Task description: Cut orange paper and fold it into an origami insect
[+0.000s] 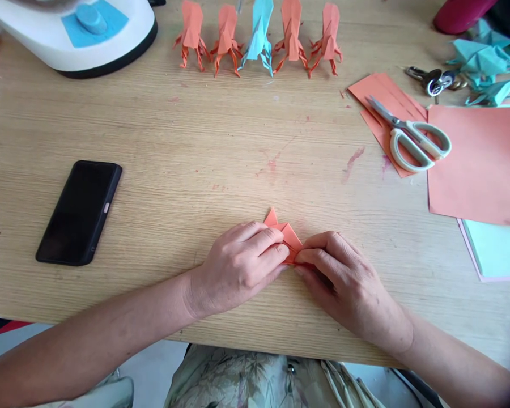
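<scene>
A small folded piece of orange paper lies on the table near its front edge, with one pointed corner sticking up at the back. My left hand rests over its left part, fingers closed and pressing it down. At the right corner, the thumb and fingers of my right hand pinch the paper's edge. Fingers cover much of the folded paper, so its lower left side is hidden.
Several folded paper figures stand in a row at the back. A black phone lies left. Scissors rest on orange strips beside orange sheets. A white appliance stands back left; turquoise folded figures lie back right.
</scene>
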The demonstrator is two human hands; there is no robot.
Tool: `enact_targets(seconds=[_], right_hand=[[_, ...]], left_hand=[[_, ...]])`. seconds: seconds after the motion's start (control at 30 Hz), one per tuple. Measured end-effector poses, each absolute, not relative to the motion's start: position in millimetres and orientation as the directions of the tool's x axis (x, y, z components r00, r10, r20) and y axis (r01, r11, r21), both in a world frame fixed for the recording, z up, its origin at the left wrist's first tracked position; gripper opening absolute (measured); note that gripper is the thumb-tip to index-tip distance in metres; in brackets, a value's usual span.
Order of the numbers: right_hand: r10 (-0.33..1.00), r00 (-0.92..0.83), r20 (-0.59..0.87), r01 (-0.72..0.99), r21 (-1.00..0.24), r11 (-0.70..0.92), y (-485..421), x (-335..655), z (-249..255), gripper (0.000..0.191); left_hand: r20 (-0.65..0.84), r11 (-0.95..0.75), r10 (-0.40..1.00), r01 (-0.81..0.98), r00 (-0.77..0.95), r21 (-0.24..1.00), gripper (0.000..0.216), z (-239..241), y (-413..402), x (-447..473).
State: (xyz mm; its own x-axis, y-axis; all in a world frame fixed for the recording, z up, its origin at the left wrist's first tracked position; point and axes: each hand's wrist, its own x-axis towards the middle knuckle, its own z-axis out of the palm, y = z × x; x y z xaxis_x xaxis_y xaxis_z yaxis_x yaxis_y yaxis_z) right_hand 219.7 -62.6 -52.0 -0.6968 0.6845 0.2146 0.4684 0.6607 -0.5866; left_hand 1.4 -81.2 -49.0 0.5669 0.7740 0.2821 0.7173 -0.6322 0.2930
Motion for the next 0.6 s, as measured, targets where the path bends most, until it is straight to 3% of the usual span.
enact_targets(seconds=[0.3, 0.6], right_hand=[[0.747, -0.649, 0.144, 0.501, -0.659, 0.562, -62.5, 223.9, -48.1, 0.017], [0.763, -0.636, 0.115, 0.489, -0.705, 0.514, -60.4, 226.3, -47.5, 0.019]], left_hand=[[0.261, -0.594, 0.804, 0.704, 0.534, 0.389, 0.017, -48.5, -74.0, 3.6], [0.288, -0.609, 0.793, 0.701, 0.537, 0.37, 0.009, -52.2, -72.8, 4.3]])
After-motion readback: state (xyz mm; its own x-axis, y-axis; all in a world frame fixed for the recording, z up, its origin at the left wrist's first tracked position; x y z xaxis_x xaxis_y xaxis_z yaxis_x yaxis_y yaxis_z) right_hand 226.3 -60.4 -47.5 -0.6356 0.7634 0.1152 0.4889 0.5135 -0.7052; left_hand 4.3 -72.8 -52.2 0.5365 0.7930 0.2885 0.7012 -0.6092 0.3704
